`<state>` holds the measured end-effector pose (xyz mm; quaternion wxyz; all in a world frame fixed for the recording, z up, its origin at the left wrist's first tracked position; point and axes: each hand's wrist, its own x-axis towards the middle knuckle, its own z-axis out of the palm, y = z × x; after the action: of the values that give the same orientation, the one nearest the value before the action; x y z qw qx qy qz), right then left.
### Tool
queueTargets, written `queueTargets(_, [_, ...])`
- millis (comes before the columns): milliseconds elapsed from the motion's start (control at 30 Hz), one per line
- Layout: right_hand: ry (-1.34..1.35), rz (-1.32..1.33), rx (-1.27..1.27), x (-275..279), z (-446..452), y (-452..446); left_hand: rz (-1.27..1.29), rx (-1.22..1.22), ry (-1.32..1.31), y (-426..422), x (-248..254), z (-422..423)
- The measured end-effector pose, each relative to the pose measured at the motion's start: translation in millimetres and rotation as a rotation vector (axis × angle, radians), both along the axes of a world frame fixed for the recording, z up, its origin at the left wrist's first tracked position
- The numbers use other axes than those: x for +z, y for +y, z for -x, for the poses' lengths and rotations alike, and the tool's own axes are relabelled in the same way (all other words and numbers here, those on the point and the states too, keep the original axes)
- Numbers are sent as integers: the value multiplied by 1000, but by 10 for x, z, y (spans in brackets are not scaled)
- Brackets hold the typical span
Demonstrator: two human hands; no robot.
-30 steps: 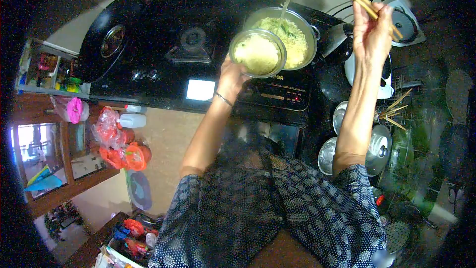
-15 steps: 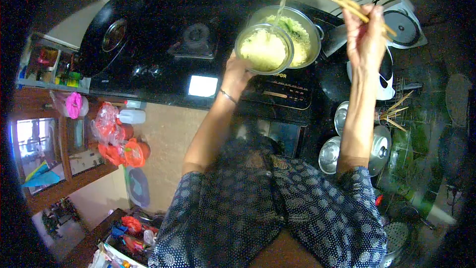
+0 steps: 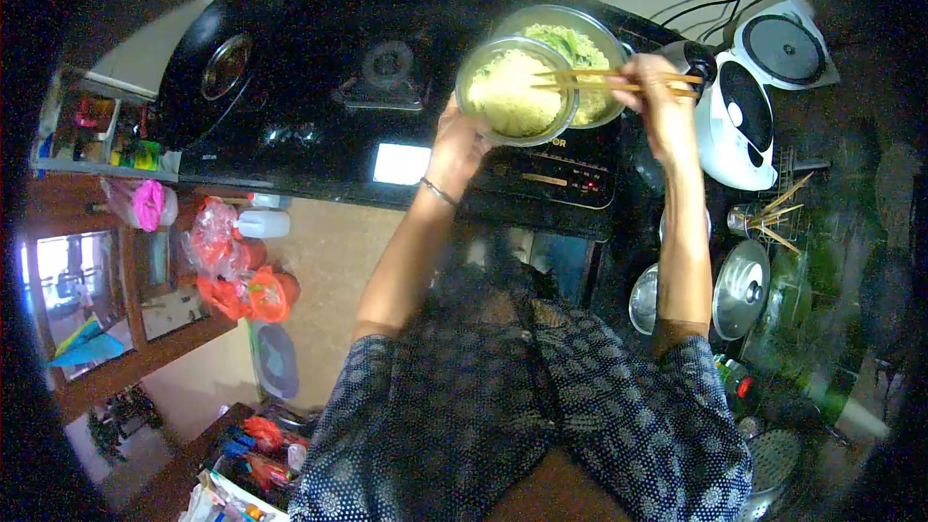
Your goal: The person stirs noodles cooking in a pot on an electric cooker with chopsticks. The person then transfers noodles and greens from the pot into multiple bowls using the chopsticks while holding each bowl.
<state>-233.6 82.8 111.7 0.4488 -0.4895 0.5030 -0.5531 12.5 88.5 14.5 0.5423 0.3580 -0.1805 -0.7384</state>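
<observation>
My left hand [image 3: 463, 143] grips the near side of a clear bowl [image 3: 471, 120] and holds it over the near edge of a metal pot [image 3: 609, 34]. Pale yellow noodles [image 3: 510, 89] fill much of the bowl. In the pot lie more noodles with green leaves [image 3: 570, 44]. My right hand [image 3: 657, 87] is closed around a pair of wooden chopsticks [image 3: 604, 82]. Their tips point left and reach over the noodles in the bowl. The bowl hides the near left part of the pot.
Under the pot is a black induction cooker [image 3: 556, 179]. A white rice cooker [image 3: 730, 159] stands to the right, with pot lids [image 3: 744, 290] and a chopstick holder [image 3: 749, 220] nearer me. Left are a gas burner [image 3: 387, 72] and a black wok [image 3: 198, 101].
My right hand has come down and left with the chopsticks, from raised at upper right to over the bowl. The noodles hanging from the chopsticks are no longer seen. The bowl stays nearly in place.
</observation>
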Motion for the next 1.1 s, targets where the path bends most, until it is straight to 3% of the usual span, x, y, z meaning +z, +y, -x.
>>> queueTargets(100, [47,-36,126,-32,-317,78,-27,1,12,3,17,-61])
queueTargets(367, [-72,6,-47,254,209,319,-66,-12,-10,371,105,-575])
queueTargets(633, [-242,-75,-152,-111,469,784,-110,172,-151,666,-407,-1217])
queueTargets(900, [-418,-76,-516,-374,659,1481,-209,261,-286,708,-1011,-1606])
queueTargets(933, [-434,-81,-581,-417,750,1586,-162,230,-261,682,-1282,-1708])
queueTargets(967, [-435,-47,-619,-406,767,1684,94,276,-360,801,-1046,-1560])
queueTargets(1033, [-456,-25,-677,-402,894,1924,-194,260,-299,679,-1273,-1653])
queueTargets(1100, [-438,7,-742,-356,1000,2158,-183,240,-307,672,-1327,-1651])
